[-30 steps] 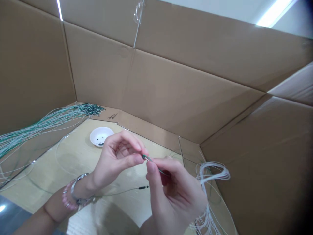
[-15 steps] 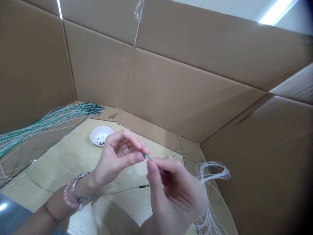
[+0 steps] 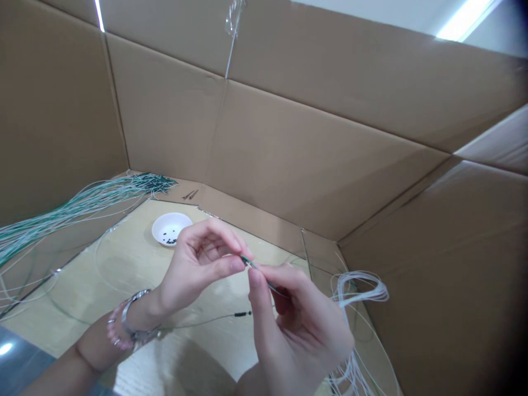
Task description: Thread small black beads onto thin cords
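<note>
Cardboard walls (image 3: 322, 148) around — left hand (image 3: 198, 264) and right hand (image 3: 297, 324) pinching a green-tipped cord (image 3: 258, 274).

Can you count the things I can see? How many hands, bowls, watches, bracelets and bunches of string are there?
Hands: 2 (left hand, right hand)
Held string: 1 (green-tipped string)
Bowls: 1 (white bowl)
Watches: 1 (watch)
Bracelets: 1 (bead bracelet)
Bunches of string: 2 (green-and-white bunch, white bunch)
Total: 8

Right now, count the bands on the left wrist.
2. A metal watch sits nearest the left hand, and a pink bead bracelet lies just beside it, toward the forearm. Another could be hidden under the wrist.
</note>
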### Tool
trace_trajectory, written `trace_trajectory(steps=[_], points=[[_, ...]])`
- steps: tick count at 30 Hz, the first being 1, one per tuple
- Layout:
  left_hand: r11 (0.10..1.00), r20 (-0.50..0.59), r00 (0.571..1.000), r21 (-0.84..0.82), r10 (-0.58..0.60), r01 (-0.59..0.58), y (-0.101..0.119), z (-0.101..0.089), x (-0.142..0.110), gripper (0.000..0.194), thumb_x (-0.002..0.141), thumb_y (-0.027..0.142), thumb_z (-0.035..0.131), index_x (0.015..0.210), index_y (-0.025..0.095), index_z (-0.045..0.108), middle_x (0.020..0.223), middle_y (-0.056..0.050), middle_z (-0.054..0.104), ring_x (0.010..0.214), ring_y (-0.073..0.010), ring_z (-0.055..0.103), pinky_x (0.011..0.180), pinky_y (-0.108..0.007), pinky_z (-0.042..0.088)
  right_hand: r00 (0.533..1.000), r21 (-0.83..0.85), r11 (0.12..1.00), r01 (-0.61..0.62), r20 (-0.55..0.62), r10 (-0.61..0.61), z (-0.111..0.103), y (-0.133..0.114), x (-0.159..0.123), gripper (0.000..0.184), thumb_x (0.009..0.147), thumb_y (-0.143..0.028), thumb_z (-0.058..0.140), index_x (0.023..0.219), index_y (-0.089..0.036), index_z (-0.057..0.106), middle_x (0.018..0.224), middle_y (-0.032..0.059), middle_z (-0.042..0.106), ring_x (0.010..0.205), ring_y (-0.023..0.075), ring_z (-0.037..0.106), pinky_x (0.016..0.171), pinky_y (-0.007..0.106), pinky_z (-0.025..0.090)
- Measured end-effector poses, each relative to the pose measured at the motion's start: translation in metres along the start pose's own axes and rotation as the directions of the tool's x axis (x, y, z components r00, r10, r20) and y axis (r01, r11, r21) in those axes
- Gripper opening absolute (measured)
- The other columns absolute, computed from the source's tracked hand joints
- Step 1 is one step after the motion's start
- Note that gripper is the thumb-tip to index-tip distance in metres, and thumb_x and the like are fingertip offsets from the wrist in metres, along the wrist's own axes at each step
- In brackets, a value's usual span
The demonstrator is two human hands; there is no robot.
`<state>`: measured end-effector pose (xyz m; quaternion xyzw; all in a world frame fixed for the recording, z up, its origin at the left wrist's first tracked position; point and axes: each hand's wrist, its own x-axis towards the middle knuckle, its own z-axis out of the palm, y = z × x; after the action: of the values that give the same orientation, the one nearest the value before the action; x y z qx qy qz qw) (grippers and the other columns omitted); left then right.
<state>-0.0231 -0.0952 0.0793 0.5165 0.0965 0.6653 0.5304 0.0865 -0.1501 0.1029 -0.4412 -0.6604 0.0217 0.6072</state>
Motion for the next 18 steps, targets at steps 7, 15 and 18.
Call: trace_trajectory(steps=[7,15,18], points=[[0.972,0.059,0.996,0.222,0.068,-0.079,0.01,-0.005,0.002,0.024,0.071,0.003,0.07,0.085,0.021,0.064,0.076,0.001,0.071,0.071,-0.0111,0.067,0.067,-0.021,0.055,0.998,-0.034,0.999,0.031,0.05,-0.029,-0.006,0.005,-0.002,0.017,0.075,-0.006,0.065,0.075,-0.021,0.059,0.057,-0.0064,0.053,0.049,0.0061,0.04,0.045,0.021,0.032],[0.956,-0.019,0.995,0.281,0.098,-0.089,0.011,-0.008,0.004,0.023,0.067,0.007,0.075,0.078,0.019,0.059,0.069,0.002,0.072,0.065,-0.0136,0.069,0.061,-0.023,0.056,0.996,0.033,0.997,-0.064,0.068,0.062,-0.003,0.007,0.002,0.014,0.08,-0.009,0.064,0.075,-0.023,0.064,0.061,-0.0072,0.062,0.052,0.0057,0.052,0.049,0.02,0.04],[0.953,-0.068,0.987,0.278,0.147,-0.123,0.01,-0.008,0.005,0.026,0.068,0.006,0.075,0.076,0.02,0.054,0.069,0.004,0.072,0.065,-0.0117,0.069,0.062,-0.02,0.057,0.999,0.078,0.997,-0.014,-0.038,0.017,-0.001,0.009,0.006,0.018,0.08,-0.007,0.062,0.083,-0.023,0.066,0.076,-0.0037,0.068,0.068,0.0102,0.061,0.061,0.025,0.046]])
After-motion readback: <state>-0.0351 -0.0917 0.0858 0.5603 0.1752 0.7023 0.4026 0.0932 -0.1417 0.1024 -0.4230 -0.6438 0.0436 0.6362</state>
